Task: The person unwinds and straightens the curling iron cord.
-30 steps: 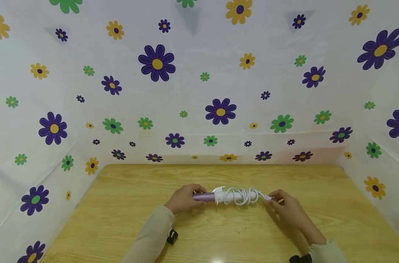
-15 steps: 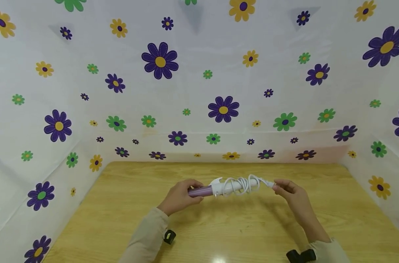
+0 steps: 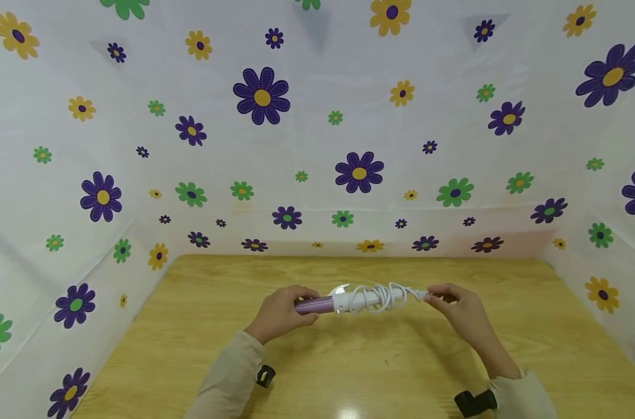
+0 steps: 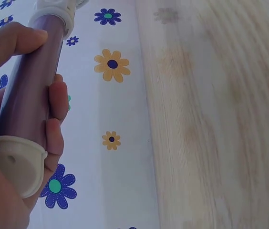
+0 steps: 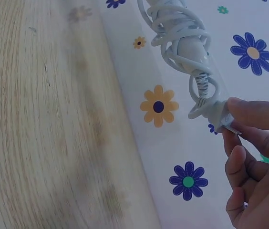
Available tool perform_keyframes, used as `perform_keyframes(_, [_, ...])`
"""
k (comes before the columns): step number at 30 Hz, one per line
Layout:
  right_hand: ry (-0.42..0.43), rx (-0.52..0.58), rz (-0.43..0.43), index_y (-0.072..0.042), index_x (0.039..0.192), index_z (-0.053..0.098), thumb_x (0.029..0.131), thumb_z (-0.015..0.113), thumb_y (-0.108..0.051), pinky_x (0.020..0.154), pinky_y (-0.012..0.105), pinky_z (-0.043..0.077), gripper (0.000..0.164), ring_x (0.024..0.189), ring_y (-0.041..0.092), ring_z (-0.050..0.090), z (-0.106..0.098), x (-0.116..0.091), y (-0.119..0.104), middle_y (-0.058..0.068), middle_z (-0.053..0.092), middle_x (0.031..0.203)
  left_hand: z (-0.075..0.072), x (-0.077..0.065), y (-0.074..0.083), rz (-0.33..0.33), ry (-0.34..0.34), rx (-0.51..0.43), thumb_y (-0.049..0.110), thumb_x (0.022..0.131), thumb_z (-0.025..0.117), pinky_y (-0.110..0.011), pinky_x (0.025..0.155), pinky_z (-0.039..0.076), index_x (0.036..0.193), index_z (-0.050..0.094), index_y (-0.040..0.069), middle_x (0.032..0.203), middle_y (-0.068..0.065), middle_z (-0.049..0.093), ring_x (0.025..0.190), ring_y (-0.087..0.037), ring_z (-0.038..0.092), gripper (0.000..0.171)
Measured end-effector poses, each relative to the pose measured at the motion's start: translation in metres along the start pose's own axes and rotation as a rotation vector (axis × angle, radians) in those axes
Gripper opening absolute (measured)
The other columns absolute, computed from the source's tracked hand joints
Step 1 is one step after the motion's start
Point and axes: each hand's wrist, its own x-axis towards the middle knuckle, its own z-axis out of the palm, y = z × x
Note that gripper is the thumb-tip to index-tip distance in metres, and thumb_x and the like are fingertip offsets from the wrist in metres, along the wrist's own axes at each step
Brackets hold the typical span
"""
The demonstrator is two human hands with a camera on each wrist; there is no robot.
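Observation:
A curling iron (image 3: 317,305) with a purple barrel and white handle is held level over the wooden table. My left hand (image 3: 279,313) grips the barrel; in the left wrist view the thumb lies along the purple barrel (image 4: 32,81) and the fingers curl round it, the white end cap near the palm. Its white cord (image 3: 382,297) is wound in loose loops around the handle. At the cord's end my right hand (image 3: 461,314) pinches the white plug (image 5: 219,117) between thumb and fingertips. The plug's prongs are mostly hidden by the fingers.
The wooden table (image 3: 317,372) lies below both hands. A white cloth with printed flowers (image 3: 317,139) hangs at the back and both sides. Black straps with mounts (image 3: 474,402) sit on the wrists.
Both hands have lifted the curling iron from close to the tabletop and shifted it slightly left. The right hand has moved a little towards the handle, still pinching the plug.

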Motion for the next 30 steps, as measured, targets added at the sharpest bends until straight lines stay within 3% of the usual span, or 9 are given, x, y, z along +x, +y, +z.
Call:
perform_keyframes(12, [0.04, 0.057, -0.015, -0.002, 0.115, 0.066, 0.092, 0.066, -0.029, 0.067, 0.022, 0.045, 0.036, 0.079, -0.003, 0.052, 0.009, 0.0, 0.0, -0.003, 0.063, 0.095, -0.001, -0.013, -0.004, -0.011, 0.053, -0.091, 0.024, 0.079, 0.077, -0.032, 0.072, 0.05, 0.113, 0.07, 0.018, 0.109, -0.001, 0.07, 0.084, -0.012, 0.061, 0.035])
perform_keyframes(21, [-0.05, 0.127, 0.049, 0.001, 0.126, 0.056, 0.097, 0.057, -0.035, 0.079, 0.013, 0.048, 0.047, 0.089, -0.008, 0.057, 0.012, -0.002, 0.002, 0.014, 0.064, 0.118, -0.005, -0.019, -0.009, -0.016, 0.091, -0.15, 0.023, 0.078, 0.078, -0.031, 0.072, 0.05, 0.112, 0.07, 0.019, 0.108, -0.002, 0.07, 0.084, -0.012, 0.061, 0.035])
perform_keyframes(30, [-0.019, 0.072, -0.001, 0.0, 0.122, 0.058, 0.096, 0.059, -0.034, 0.079, 0.013, 0.045, 0.043, 0.089, -0.011, 0.052, 0.021, -0.005, -0.003, 0.014, 0.064, 0.116, -0.009, -0.024, -0.011, 0.011, 0.106, -0.044, 0.023, 0.078, 0.078, -0.03, 0.071, 0.049, 0.109, 0.07, 0.019, 0.104, 0.002, 0.07, 0.083, -0.011, 0.06, 0.032])
